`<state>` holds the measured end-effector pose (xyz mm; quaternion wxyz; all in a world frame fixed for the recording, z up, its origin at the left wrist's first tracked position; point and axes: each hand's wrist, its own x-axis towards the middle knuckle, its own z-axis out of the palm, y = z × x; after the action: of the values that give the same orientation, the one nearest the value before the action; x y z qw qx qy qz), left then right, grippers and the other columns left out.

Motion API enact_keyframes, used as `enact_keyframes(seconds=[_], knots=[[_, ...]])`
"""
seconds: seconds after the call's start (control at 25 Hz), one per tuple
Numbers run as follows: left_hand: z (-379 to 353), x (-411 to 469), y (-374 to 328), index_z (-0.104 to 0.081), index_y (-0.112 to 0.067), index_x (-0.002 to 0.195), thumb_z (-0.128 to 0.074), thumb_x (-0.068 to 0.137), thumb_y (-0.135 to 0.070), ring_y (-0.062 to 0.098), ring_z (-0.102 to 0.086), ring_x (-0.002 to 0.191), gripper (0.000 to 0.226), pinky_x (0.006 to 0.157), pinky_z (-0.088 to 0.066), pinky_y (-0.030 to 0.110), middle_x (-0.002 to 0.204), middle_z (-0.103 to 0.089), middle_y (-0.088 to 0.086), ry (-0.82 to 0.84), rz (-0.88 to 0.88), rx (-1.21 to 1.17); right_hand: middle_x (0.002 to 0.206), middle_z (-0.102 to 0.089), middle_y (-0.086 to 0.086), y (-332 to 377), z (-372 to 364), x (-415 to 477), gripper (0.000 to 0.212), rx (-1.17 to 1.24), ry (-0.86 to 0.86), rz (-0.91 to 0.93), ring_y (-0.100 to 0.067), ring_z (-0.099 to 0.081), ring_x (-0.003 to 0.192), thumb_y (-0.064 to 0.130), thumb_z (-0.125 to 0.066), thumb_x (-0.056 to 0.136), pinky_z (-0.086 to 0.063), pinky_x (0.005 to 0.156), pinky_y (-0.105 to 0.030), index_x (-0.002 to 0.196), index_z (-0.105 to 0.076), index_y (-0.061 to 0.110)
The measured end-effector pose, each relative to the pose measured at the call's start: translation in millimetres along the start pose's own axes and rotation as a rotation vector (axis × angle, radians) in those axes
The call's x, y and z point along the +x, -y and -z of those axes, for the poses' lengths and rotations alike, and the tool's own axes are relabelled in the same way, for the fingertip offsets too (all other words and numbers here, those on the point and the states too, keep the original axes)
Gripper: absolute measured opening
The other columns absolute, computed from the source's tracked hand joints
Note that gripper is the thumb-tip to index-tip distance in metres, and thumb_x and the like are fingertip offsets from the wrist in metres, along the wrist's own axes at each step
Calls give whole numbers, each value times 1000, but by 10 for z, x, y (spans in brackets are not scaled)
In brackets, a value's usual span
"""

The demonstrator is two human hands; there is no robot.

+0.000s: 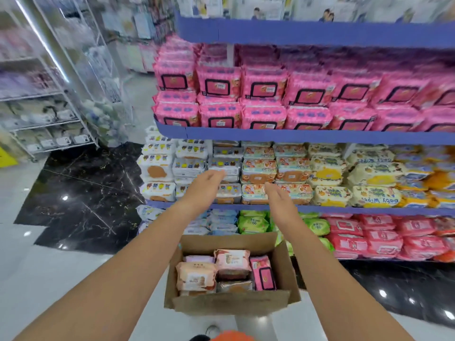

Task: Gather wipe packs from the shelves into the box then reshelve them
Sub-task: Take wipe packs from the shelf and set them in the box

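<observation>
Left hand (208,180): flat, fingers straight, nothing held. Its tips sit in front of a white pack (227,168) on the middle shelf; contact can't be told because of blur.
Right hand (277,195): also flat and empty, fingers straight, in front of the orange packs (258,169) just right of the white ones. There is a clear gap between the two hands.

Both hands sit just above the blue shelf lip (344,209), centre frame. Packs are stacked tight side by side, with yellow packs (327,173) further right. Pink packs (263,87) fill the shelf above; green packs (252,223) and red packs (381,237) are on the shelf below.

Open room is on the left: dark marble floor (81,193), with a white wire rack (49,114) at upper left, well apart from the arms.

Box (231,303): cardboard, flaps open, bottom centre between the forearms, below the hands. Inside are peach packs (195,276) stacked left and middle and one pink pack (263,273) on edge at the right wall. It is packed close.
</observation>
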<state>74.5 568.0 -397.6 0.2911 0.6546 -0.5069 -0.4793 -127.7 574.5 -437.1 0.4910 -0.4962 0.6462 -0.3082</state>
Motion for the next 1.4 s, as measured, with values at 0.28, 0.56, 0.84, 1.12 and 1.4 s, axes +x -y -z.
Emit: enact_keyframes(seconds=[0.28, 0.56, 0.84, 1.12, 1.4], knots=[[61, -923, -323, -46, -24, 149, -37, 106, -52, 15, -45, 136, 51, 106, -35, 34, 151, -46, -7, -91, -120, -13, 150, -43, 5, 349, 326, -714, 55, 3, -9, 141, -19, -43, 134, 57, -32, 102, -35, 106, -41, 148, -41, 28], [-417, -1772, -588, -48, -28, 146, -38, 105, -52, 15, -46, 137, 49, 101, -34, 33, 150, -49, -8, -71, -219, -3, 146, -44, 7, 352, 1006, -1894, 54, -54, -95, 230, -18, -41, 137, 55, -31, 104, -35, 109, -40, 149, -40, 27], [-1363, -2528, -1196, -48, -32, 142, -38, 104, -56, 11, -48, 126, 47, 98, -36, 33, 147, -50, -10, 104, -374, -35, 146, -44, 8, 18, 2045, -3045, 52, -15, -277, 210, -10, -42, 125, 53, -33, 104, -32, 98, -29, 148, -42, 27], [-2329, -2967, -1829, -41, -33, 150, -37, 101, -63, 15, -42, 141, 57, 114, -36, 42, 151, -45, -12, 313, -525, -1, 147, -43, 8, -222, 2877, -3747, 55, 2, -475, 167, -11, -41, 132, 54, -34, 104, -29, 99, -26, 150, -39, 25], [-2903, -2945, -2241, -37, -25, 153, -37, 105, -55, 17, -42, 141, 56, 106, -35, 33, 151, -43, -7, 492, -618, 46, 126, -44, 13, -298, 3384, -3898, 51, 12, -680, 144, -5, -39, 120, 50, -34, 105, -29, 97, -27, 146, -45, 22]])
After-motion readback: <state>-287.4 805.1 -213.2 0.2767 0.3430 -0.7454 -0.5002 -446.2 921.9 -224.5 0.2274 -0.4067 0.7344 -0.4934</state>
